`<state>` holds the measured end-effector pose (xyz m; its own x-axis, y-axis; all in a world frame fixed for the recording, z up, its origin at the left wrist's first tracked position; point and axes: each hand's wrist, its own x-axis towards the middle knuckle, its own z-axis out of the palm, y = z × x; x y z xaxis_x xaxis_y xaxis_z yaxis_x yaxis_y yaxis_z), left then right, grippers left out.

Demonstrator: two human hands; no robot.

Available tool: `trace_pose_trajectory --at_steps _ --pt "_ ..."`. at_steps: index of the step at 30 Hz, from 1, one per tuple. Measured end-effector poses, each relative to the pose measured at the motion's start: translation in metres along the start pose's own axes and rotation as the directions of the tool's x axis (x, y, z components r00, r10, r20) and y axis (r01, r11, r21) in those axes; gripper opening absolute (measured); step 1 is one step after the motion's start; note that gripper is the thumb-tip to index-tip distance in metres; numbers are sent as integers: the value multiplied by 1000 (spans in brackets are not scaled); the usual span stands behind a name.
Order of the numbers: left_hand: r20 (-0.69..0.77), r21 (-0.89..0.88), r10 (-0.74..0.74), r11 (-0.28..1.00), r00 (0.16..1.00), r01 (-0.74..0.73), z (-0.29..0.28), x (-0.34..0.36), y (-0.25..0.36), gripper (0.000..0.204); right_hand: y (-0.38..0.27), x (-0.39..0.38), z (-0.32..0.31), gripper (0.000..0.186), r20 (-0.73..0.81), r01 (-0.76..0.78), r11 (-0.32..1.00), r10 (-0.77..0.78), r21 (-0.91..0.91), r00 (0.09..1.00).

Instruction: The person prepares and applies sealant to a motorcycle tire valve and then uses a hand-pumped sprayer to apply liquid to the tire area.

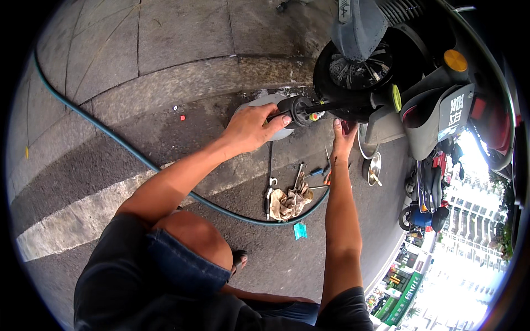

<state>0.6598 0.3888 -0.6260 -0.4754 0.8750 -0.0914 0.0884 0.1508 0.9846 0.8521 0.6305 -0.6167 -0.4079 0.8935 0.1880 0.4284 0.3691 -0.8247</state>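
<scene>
Beside the kerb point(187, 83): scooter point(429, 137), which I view remotely.
Left hand point(255, 129): fingers and thumb grasping a black round part point(301, 112).
Part location: just beside the tire point(322, 80).
Right hand point(343, 142): at the tire's lower edge; I cannot tell whether it grips.
Ground point(292, 265): crumpled rag point(288, 204), blue-green hose point(124, 146), metal bowl point(376, 164), turquoise scrap point(300, 230).

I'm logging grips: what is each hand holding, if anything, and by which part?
The left hand holds the black cylindrical part by its left end. The right hand is at the tire's lower edge; whether it grips cannot be told.
</scene>
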Motion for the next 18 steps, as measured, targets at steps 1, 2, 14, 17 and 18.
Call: trace_pose_trajectory --at_steps 1,2,14,17,18 --pt "7 27 -3 1000 1000 3 1 0 0 51 3 -3 5 71 7 -24 999 24 24 1000" --pt "12 57 -1 998 1000 0 0 0 2 51 1 2 6 71 8 -19 999 19 29 1000" --pt "58 -1 16 1000 998 -16 8 -16 1 49 -27 11 -22 40 -252 138 987 -155 -85 955" --pt "-45 44 100 994 994 -98 20 -21 -6 49 -14 -5 -19 36 -169 146 959 -190 -243 967" --pt "-63 45 109 993 992 -106 22 -21 -8 48 -14 -16 -9 35 -160 143 973 -172 -181 972"
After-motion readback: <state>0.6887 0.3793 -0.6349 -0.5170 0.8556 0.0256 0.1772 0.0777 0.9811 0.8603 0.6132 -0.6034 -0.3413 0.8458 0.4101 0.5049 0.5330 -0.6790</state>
